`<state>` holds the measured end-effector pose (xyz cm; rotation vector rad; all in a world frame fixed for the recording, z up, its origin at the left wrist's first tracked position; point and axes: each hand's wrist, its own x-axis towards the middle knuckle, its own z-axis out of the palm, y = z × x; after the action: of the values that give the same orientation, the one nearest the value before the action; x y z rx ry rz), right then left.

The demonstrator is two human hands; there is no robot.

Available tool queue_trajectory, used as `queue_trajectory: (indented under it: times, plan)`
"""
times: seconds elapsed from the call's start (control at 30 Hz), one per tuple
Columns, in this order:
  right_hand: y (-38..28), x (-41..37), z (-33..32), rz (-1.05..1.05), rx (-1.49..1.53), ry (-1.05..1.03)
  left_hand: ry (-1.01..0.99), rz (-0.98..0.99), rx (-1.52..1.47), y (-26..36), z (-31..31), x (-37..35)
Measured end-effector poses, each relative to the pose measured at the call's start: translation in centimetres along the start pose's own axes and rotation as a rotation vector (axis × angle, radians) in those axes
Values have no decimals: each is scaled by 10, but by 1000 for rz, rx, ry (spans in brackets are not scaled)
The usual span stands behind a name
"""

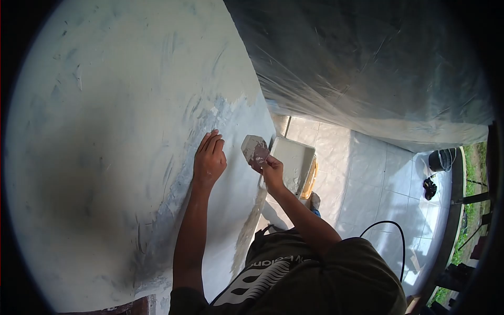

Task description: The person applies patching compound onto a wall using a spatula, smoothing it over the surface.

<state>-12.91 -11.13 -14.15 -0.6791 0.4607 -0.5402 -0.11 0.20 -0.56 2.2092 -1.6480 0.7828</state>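
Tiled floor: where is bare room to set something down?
Bare tiles lie between the tray and the black bucket, bordered by plastic sheeting and a black cord. Crowded: around the tray, with a foot and the right hand holding a scraper.

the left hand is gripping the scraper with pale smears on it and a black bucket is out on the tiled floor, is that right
Not quite: the head view shows the right hand gripping the scraper with pale smears on it; the left hand is up at the wall. The black bucket is indeed out on the tiled floor.
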Motion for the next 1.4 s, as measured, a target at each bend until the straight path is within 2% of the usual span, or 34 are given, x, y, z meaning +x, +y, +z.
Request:
queue_trajectory:
  times: [0.17, 0.37, 0.7, 0.9, 1.17, 1.4]
  plan:
    - [-45, -26, -18, 28, 14, 4, 64, -61, -48, 5, -2, 2]
    - [-76, -62, -49, 30, 13, 36, 88, -224, -65, 24, 4, -18]
    - [-106, -79, -135, 102, -119, 7, 13, -521, -149, 110, 29, -86]
    - [-99, -76, -172, 152, -162, 69, -83, -607, -245, 139, 46, -118]
    - [-60, -58, -196, 171, -255, 157, -195, -644, -328, 134, 80, -141]
    - [-11, -24, -213, 83, -608, 228, -320, -628, -453, 114, 126, -166]
